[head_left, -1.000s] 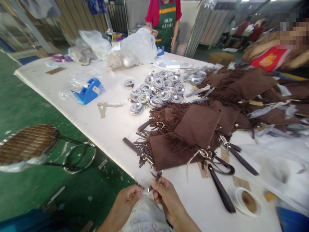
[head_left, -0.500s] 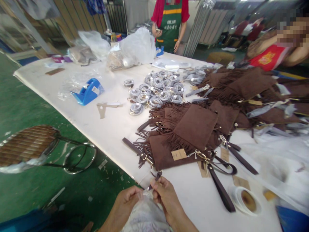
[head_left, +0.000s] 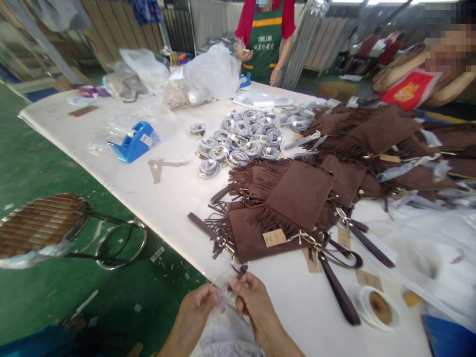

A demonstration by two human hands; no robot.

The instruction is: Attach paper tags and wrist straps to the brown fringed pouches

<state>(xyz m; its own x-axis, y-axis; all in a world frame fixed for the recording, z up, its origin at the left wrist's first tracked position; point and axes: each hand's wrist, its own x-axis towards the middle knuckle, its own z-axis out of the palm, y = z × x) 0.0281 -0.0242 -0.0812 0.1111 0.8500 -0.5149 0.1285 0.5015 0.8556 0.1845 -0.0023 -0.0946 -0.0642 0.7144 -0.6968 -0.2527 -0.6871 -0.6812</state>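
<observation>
At the near table edge, my right hand [head_left: 257, 303] pinches a short dark brown leather zipper pull [head_left: 242, 271] between thumb and fingers. The pull hangs from the near corner of a brown fringed suede pouch [head_left: 255, 238]. Beside it, my left hand [head_left: 196, 311] is closed in a pinch, with something thin and translucent at its fingertips, too small to name. A kraft hang tag [head_left: 274, 238] lies on the pouch. More brown pouches [head_left: 301, 186] are piled behind. A dark wrist strap [head_left: 340, 292] lies to the right of my right hand.
Coiled grey straps [head_left: 243, 136] lie mid-table, left of the pouches. A blue tape dispenser [head_left: 136, 141] stands further left. A tape roll [head_left: 377, 307] sits at right. A round stool [head_left: 44, 223] is beside the table. One person in a green apron [head_left: 266, 44] stands opposite; another is at right.
My left hand has moved slightly away from my right hand, widening the space between their fingertips. My right hand stays on the zipper pull. The view has shifted slightly.
</observation>
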